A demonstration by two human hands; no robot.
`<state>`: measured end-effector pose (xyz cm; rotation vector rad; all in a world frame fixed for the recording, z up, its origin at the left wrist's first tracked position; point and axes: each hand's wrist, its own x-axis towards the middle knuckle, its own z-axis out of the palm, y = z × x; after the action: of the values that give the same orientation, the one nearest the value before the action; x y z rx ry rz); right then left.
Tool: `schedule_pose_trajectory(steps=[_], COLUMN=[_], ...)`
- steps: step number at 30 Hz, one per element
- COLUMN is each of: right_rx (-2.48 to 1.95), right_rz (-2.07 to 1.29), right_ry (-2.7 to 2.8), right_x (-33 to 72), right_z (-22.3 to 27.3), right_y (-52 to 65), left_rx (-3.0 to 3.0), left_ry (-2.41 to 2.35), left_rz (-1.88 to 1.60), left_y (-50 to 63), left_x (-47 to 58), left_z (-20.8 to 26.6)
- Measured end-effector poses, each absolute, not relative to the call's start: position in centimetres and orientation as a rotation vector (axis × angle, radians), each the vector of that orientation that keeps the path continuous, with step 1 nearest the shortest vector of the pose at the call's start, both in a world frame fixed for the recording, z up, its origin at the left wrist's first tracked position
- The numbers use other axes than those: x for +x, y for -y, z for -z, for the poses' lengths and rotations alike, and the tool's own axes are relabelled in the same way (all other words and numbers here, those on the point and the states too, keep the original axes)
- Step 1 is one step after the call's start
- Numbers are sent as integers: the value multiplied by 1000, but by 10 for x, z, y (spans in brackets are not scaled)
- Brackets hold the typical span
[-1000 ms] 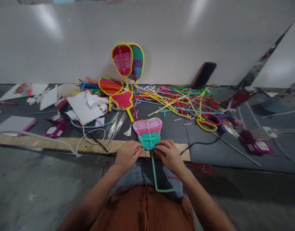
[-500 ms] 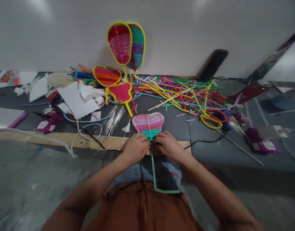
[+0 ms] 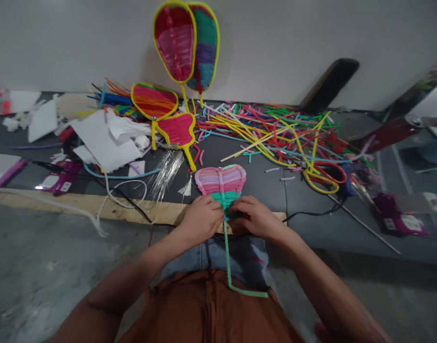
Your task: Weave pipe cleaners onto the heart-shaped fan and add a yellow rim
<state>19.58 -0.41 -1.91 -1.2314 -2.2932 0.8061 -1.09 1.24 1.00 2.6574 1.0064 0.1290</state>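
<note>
A small pipe-cleaner fan (image 3: 221, 182), pink and lilac above and teal below, is held at the table's front edge. From its lower tip a bent light-green pipe cleaner (image 3: 228, 257) hangs down over the lap. My left hand (image 3: 203, 216) is closed on the fan's lower left side, fingers curled. On the lower right side, the bent fingers of my right hand (image 3: 257, 216) pinch the teal edge; the thumb is partly hidden. A white tassel (image 3: 186, 186) and a finished pink fan with yellow trim (image 3: 177, 129) lie just beyond.
Loose pipe cleaners (image 3: 254, 131) spread across the back. Scissors (image 3: 322, 178) with red and yellow handles lie to the right, near a thin rod (image 3: 368, 228). White paper pieces (image 3: 107, 143) and a white cord (image 3: 61, 200) are at left. Two tall fans (image 3: 174, 45) lean on the wall.
The view has tilted slightly, so the table things sit higher in the picture. My right hand has shifted a little outward along the fan's edge; my left hand keeps its grip.
</note>
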Motion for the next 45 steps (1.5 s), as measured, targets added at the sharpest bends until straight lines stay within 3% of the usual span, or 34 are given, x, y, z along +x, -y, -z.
schedule_pose_trajectory(steps=[4, 10, 15, 23, 32, 40, 45], right_rx=[-1243, -1259, -1281, -1274, -1358, -1297, -1517], right_rz=[-708, -469, -523, -340, -255, -378, -219], right_ry=[2191, 2460, 2415, 2318, 2574, 2645, 2501], right_x=[203, 191, 190, 192, 177, 189, 179], right_z=[26, 21, 21, 17, 31, 12, 10], right_y=[13, 13, 9, 30, 55, 44, 20], left_rx=[2699, 2718, 2746, 2826, 2904, 2885, 2921], left_ry=[-982, -968, -955, -1055, -877, -858, -992], left_rz=[-116, -106, -93, -471, -48, -38, -77], left_y=[-14, -16, -16, -2, 3, -3, -7], left_x=[-11, -9, -10, -41, -47, -44, -26], left_z=[-11, -11, -9, 0, 15, -2, -1])
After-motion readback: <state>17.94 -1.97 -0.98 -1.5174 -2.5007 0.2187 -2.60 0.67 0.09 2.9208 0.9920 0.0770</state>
